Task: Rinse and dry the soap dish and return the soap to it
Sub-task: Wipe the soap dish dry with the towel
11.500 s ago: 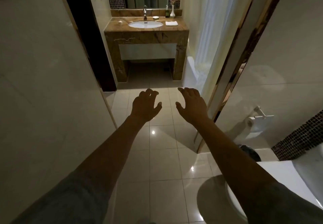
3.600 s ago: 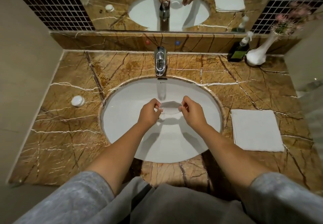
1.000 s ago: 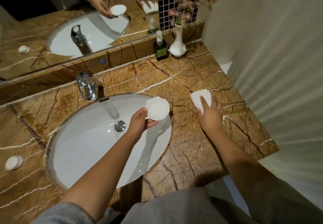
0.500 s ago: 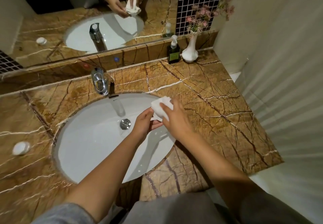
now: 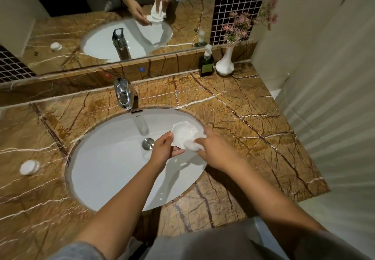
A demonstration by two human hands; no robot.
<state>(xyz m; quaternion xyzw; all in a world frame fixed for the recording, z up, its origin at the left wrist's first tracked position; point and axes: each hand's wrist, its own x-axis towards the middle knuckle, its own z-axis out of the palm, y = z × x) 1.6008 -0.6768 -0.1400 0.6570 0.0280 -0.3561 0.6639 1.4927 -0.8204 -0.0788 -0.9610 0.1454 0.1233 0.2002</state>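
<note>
A bathroom, likely a hotel's. A white oval basin [image 5: 113, 164] sits sunk in a brown marble tabletop [image 5: 243, 117] under a chrome tap [image 5: 123, 95]. A wall mirror [image 5: 101, 26], pump bottle [image 5: 207, 62] and flower vase [image 5: 224, 65] stand behind.

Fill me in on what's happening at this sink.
A person stands at the basin drying a white soap dish. The left hand holds the dish over the bowl while the right hand presses a white cloth against it. The round soap waits on the counter to the left.
</note>
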